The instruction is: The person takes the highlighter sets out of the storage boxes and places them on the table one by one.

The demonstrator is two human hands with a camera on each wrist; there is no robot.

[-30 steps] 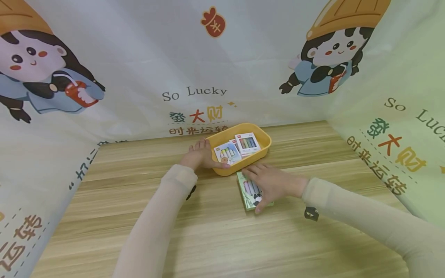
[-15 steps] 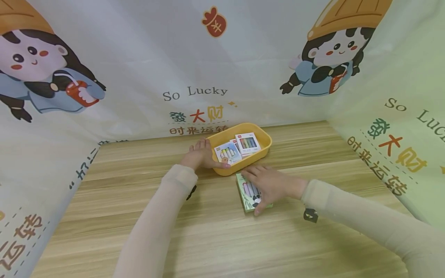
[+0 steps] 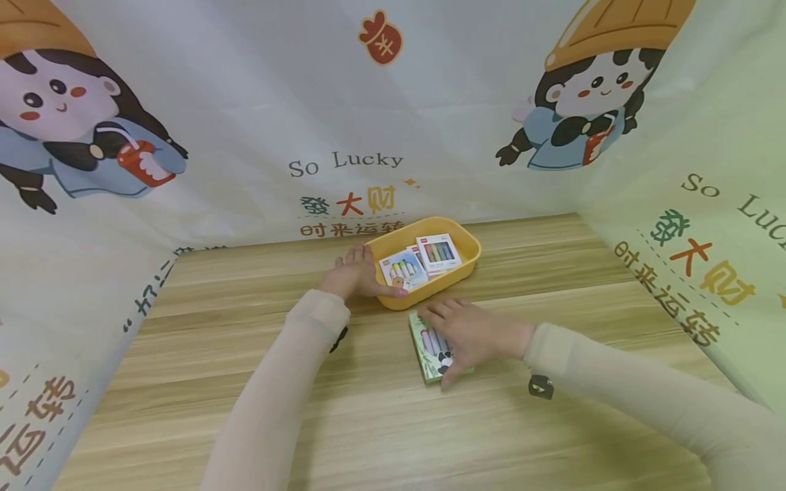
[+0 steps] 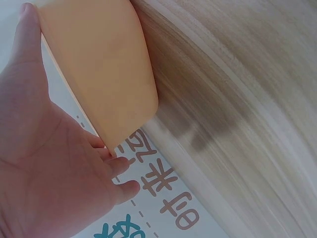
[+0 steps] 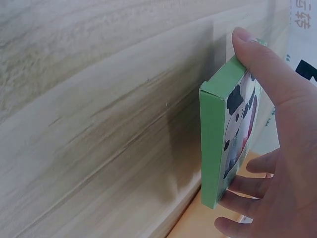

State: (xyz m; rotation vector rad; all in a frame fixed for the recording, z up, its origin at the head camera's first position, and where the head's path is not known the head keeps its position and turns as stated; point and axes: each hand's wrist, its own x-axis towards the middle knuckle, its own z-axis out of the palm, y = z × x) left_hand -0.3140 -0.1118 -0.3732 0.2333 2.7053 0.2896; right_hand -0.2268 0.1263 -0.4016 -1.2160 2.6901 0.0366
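A yellow plastic basket sits near the back of the table, with white boxes inside. My left hand holds the basket's left end, thumb along the front rim and fingers at the far corner, as the basket wall shows in the left wrist view. Just in front of the basket, my right hand grips a flat green box printed with a panda and coloured sticks. The right wrist view has the thumb on one end of the green box and fingers at the opposite end, close over the table.
In the basket, one white box with dark-windowed coloured sticks partly overlaps others; another white box lies to its left. A printed cloth rises behind and beside the wooden table.
My right hand has shifted slightly left and toward me with the green box, leaving a wider gap to the basket. My left hand and the basket stay in place.
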